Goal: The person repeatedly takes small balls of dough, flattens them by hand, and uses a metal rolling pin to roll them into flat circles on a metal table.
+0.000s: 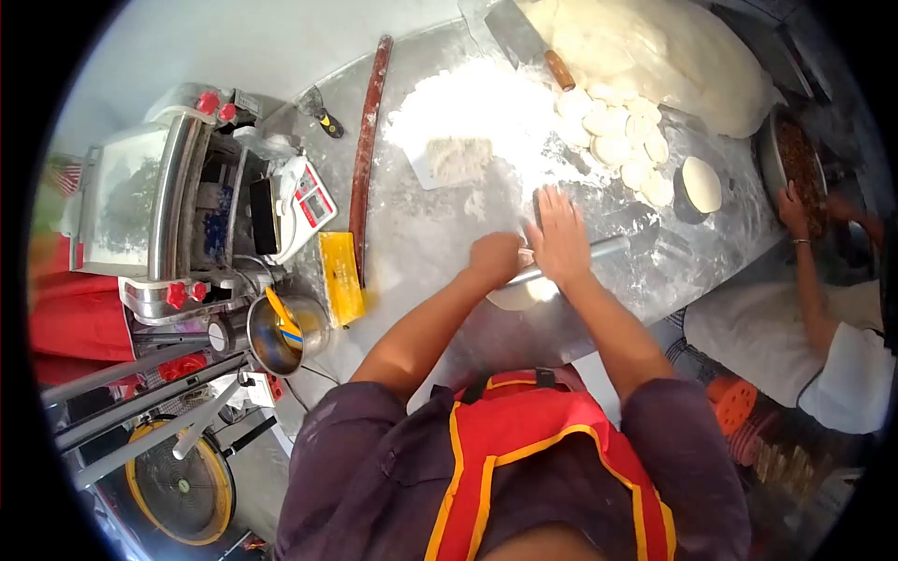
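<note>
My right hand [562, 236] lies flat across a metal rolling pin [610, 249], fingers stretched forward. Under the pin is a pale dough round [513, 298], partly covered by the pin and my hands. Just to the left, my closed left hand [496, 259] is at the dough's far edge, with a bit of pale dough showing by its fingers. Beyond my hands, a dough scraper [452, 163] dusted with flour lies beside heaped flour [468, 110]. Several flattened dough pieces [610, 134] are grouped to the upper right, near another dough round [702, 184] on a dark base.
A large dough mass [655, 56] and a wooden-handled cleaver [517, 35] lie at the back. Leftward are a long red rod [370, 150], yellow block [340, 279], scale [304, 208], metal pot [271, 341] and roller machine [168, 201]. At right, another person's hand reaches into a filling bowl [774, 154].
</note>
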Demonstrator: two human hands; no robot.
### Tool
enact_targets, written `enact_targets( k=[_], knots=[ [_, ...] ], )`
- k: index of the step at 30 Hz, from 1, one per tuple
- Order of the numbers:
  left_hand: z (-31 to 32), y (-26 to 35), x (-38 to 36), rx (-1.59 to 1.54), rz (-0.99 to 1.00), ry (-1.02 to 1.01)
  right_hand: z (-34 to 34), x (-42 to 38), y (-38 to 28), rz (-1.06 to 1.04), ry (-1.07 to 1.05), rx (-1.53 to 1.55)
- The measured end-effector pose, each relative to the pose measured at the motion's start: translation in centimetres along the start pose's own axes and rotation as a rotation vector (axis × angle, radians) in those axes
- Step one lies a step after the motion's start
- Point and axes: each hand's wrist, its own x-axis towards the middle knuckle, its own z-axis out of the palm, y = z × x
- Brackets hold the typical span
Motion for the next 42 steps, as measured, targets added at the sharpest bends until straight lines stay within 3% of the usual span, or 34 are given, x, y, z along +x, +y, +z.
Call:
enact_targets(
  k=[2, 3, 5, 6, 9, 11, 15, 18, 23, 24, 25, 26, 27, 28, 31, 32, 34, 37, 40, 42],
  knots=[
    [-1.2, -2.0, -1.0, 0.058, 0.014, -0.009, -0.4, -5.8, -0.7, -0.016, -0.114, 0.097],
    [3.3, 0.1, -1.3, -0.138, 0.053, 0.025, -4.9, -12.3, 2.9, 0.0, -0.312, -0.014],
    [5.0, -4.7, -1.2, -0.236, 0.029, 0.229, -5.9, -14.8, 1.8, 0.009, -0.378, 0.044],
    [4.5, -5.4, -2.2, -0.355, -0.044, 0.22, -6.0, -15.1, 1.2, 0.013, -0.415, 0.079],
    [2.9, -2.9, -2.6, -0.358, -0.042, -0.085, -1.9, -10.2, 1.7, -0.037, -0.105, 0.115],
    [1.9, 0.1, -2.1, -0.078, -0.066, -0.023, -1.9, -4.2, 0.5, -0.013, -0.026, 0.081],
    [1.1, 2.4, -1.7, 0.189, -0.098, -0.08, -0.4, -4.8, 1.4, -0.022, -0.056, 0.077],
    [3.1, -0.9, 0.1, 0.099, 0.219, -0.017, -3.8, -12.0, 1.5, -0.036, -0.248, 0.093],
    [3.6, 9.0, 6.8, 0.123, 0.657, -0.166, -4.3, -18.1, 2.4, -0.113, -0.14, 0.164],
    [4.5, 11.5, 8.7, -0.079, 0.862, 0.023, -3.1, -18.5, 2.9, -0.128, -0.078, 0.229],
    [3.4, 15.4, 9.9, -0.263, 0.821, -0.048, -2.5, -18.5, 3.2, -0.129, -0.075, 0.25],
    [2.7, 19.2, 11.3, -0.271, 0.66, -0.047, -2.1, -18.2, 3.1, -0.129, -0.074, 0.271],
    [3.6, 21.2, 13.1, -0.36, 0.689, 0.134, -1.8, -17.8, 3.0, -0.128, -0.073, 0.295],
    [2.9, 23.4, 13.6, -0.28, 0.615, 0.178, -2.1, -17.4, 2.9, -0.115, -0.114, 0.287],
    [6.3, 23.9, 19.1, 0.38, 0.813, 0.558, -1.5, -17.5, 3.4, -0.167, -0.056, 0.28],
    [7.1, 23.6, 20.1, 0.405, 0.811, 0.472, -0.6, -17.8, 3.5, -0.181, 0.053, 0.268],
    [7.0, 23.4, 20.5, 0.459, 0.806, 0.295, -0.8, -17.8, 3.5, -0.158, 0.052, 0.287],
    [5.4, 23.6, 18.6, 0.577, 0.826, 0.226, -1.6, -17.4, 3.1, -0.134, 0.022, 0.295],
    [6.0, 21.1, 15.5, 0.354, 0.781, 0.325, -3.4, -16.8, 2.9, -0.1, -0.089, 0.335],
    [5.3, 17.8, 12.7, 0.082, 0.675, 0.283, -3.3, -16.5, 2.8, -0.1, -0.154, 0.313]
  ],
)
